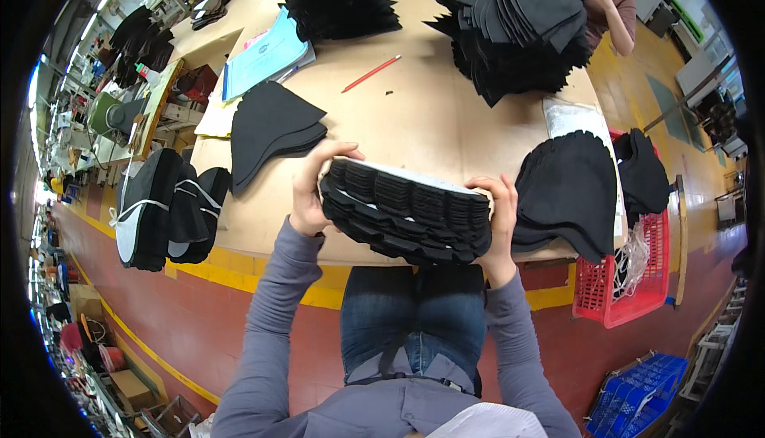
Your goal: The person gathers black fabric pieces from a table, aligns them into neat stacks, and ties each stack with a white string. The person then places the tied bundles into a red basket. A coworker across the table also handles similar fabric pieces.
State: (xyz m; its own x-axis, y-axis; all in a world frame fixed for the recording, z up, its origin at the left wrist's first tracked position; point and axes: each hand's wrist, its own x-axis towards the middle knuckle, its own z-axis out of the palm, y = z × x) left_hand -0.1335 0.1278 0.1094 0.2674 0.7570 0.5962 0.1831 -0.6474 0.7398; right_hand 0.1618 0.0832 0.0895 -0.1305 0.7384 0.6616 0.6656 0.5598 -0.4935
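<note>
Between my two hands I hold a thick stack of black cut pieces (406, 211) with scalloped edges and a pale top layer, over the table's near edge. My left hand (312, 187) grips its left end, fingers over the top. My right hand (500, 219) closes round the right end. Beyond my left hand lies a small pile of curved black pieces (271, 131). Right of my right hand sits another stack of black pieces (567, 191) with a notched edge.
Tall black stacks (510, 24) stand at the table's far side. A red pencil (371, 74) and a blue booklet (267, 54) lie on the table (398, 123). Tied bundles (147, 211) are at the left edge. A red basket (621, 295) and blue crate (637, 394) stand right. Another person (612, 8) is far right.
</note>
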